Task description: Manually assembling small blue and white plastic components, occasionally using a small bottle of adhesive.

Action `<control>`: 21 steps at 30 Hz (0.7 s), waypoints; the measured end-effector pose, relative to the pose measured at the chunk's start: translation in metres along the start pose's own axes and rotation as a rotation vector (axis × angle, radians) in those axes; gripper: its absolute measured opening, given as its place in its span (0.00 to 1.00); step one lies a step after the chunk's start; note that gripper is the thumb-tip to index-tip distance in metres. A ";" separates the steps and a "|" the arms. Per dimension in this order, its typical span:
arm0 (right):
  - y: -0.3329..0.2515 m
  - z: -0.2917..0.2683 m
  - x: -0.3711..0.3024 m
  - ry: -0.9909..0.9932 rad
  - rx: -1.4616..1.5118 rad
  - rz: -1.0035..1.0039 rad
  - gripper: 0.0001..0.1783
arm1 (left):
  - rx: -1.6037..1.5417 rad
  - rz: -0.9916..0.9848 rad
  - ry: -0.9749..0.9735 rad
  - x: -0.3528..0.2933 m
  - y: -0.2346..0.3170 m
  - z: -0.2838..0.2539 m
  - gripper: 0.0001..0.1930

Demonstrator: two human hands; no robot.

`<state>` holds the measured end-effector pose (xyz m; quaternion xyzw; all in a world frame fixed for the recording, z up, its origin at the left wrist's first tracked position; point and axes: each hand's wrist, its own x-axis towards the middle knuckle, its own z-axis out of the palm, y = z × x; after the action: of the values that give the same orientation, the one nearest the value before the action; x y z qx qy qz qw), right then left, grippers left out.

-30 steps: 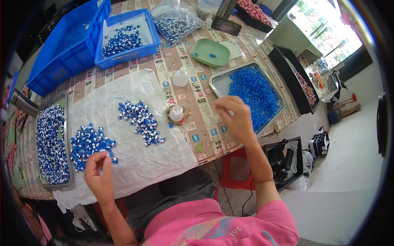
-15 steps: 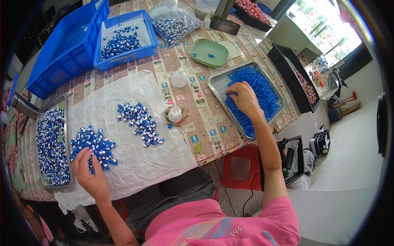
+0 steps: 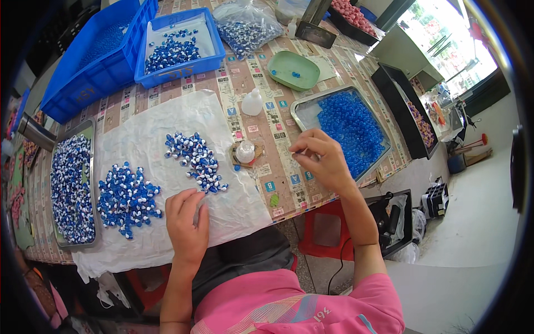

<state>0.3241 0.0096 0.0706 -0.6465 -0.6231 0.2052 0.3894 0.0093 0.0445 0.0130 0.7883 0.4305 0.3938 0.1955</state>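
My left hand (image 3: 187,225) rests at the front of the white sheet (image 3: 245,203), fingers slightly bent and thumb apart, with nothing visible in it. Just beyond its fingertips is a small pile of blue-and-white beads (image 3: 194,158); a larger pile of the same beads (image 3: 128,200) lies to its left. My right hand (image 3: 325,161) hovers over the table, beside the near left edge of a metal tray (image 3: 300,114) of plain blue beads (image 3: 350,128). Its thumb and fingers pinch together; what they hold is too small to make out. A small round clear container (image 3: 245,151) stands between my hands.
A metal tray of blue-and-white beads (image 3: 72,189) lies far left. Blue bins (image 3: 181,69), a bag of beads (image 3: 247,28), a green dish (image 3: 292,80) and a white squeeze bottle (image 3: 252,103) stand farther back. At right is a black tray (image 3: 397,111).
My right hand has come out of the blue bead tray, moving toward me and left. My left hand has moved right, from the larger pile to below the smaller one.
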 end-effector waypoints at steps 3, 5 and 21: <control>-0.011 0.015 -0.006 -0.069 0.068 -0.045 0.10 | -0.019 -0.014 -0.025 0.002 0.000 0.009 0.12; -0.013 0.021 -0.010 -0.108 0.071 -0.040 0.12 | -0.020 -0.008 -0.025 0.005 0.000 0.011 0.12; -0.034 0.054 -0.022 -0.205 0.215 -0.067 0.11 | -0.785 -0.358 -0.068 -0.018 0.004 -0.009 0.08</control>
<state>0.2584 -0.0007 0.0588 -0.5556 -0.6551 0.3227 0.3975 -0.0011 0.0271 0.0128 0.5795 0.3712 0.4614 0.5598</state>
